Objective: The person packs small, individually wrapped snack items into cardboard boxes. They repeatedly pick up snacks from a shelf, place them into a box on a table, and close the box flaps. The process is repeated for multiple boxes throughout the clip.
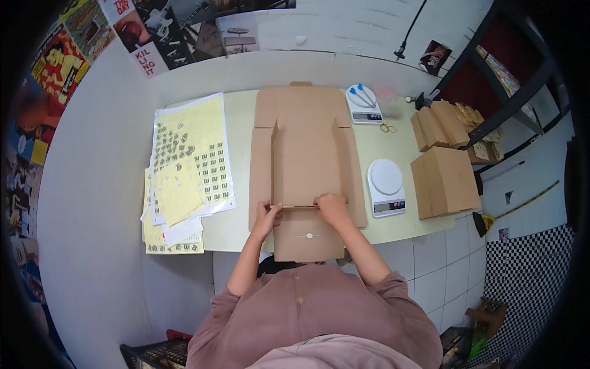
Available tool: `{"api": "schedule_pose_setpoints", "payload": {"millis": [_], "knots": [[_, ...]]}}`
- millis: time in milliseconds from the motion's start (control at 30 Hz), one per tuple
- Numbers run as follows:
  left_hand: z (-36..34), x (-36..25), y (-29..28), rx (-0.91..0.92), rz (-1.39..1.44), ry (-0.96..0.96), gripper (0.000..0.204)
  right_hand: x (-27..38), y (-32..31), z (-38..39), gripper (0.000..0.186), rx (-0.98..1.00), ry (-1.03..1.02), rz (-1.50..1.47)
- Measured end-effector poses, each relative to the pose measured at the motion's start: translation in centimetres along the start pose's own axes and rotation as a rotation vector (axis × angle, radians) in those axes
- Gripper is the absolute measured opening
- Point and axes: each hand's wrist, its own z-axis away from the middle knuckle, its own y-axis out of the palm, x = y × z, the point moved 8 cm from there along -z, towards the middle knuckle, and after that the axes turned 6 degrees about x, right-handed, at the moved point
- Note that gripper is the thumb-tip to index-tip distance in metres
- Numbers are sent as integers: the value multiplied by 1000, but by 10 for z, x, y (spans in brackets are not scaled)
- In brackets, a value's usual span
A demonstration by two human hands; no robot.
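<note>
A brown cardboard box [307, 154], partly folded, lies in front of me on the pale table. Its side walls stand up along left and right, while the far panel lies flat. Toward me, a front flap [295, 243] with a small round cutout reaches over the table's near edge. At the near left corner my left hand [265, 220] is closed on the box's front wall, thumb along its top edge. My right hand [332, 208] is closed over the same wall near its right end, fingertips partly hidden.
Yellow sticker sheets [190, 160] and paper scraps lie at the left. To the right are a white kitchen scale [386, 184], a second scale [364, 101] with blue-handled tools on it, scissors [387, 127] and stacked brown boxes [445, 182]. A dark shelf frame [510, 80] stands beyond.
</note>
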Motion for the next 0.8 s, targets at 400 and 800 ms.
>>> {"api": "schedule_pose_setpoints", "payload": {"millis": [400, 800], "knots": [[-29, 3, -23, 300, 40, -67, 66, 47, -6, 11, 10, 44, -133, -22], [-149, -101, -20, 425, 630, -37, 85, 83, -55, 25, 8, 35, -125, 40]]}}
